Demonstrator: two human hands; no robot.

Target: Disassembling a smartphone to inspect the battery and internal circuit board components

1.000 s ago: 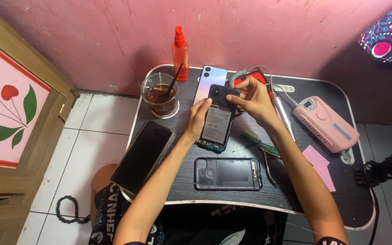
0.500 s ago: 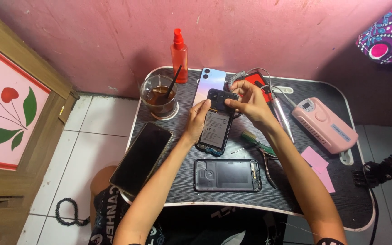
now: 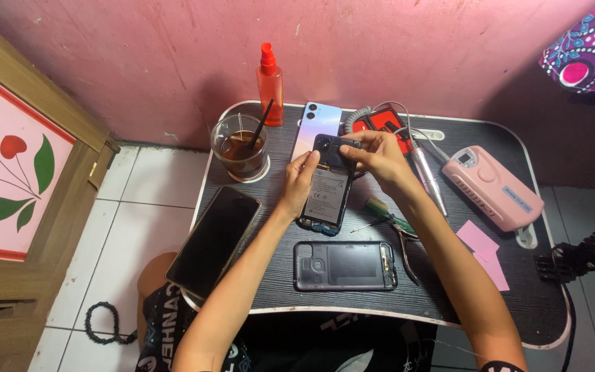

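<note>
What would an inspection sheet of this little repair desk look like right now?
Surface: black lap table with a pale rim, on white floor tiles.
Job's things: opened phone with its battery showing; a dark cover piece at its top end.
Clutter: back cover, dark phone overhanging the table's left edge, light-coloured phone, glass of dark drink, red spray bottle, screwdriver, pliers, pink device, pink paper pieces.
Hands: left hand steadies the opened phone; right hand pinches the cover piece.
Cables: coiled grey cord near the table's far edge.
Surroundings: pink wall, painted wooden panel, bead string on the floor.
</note>
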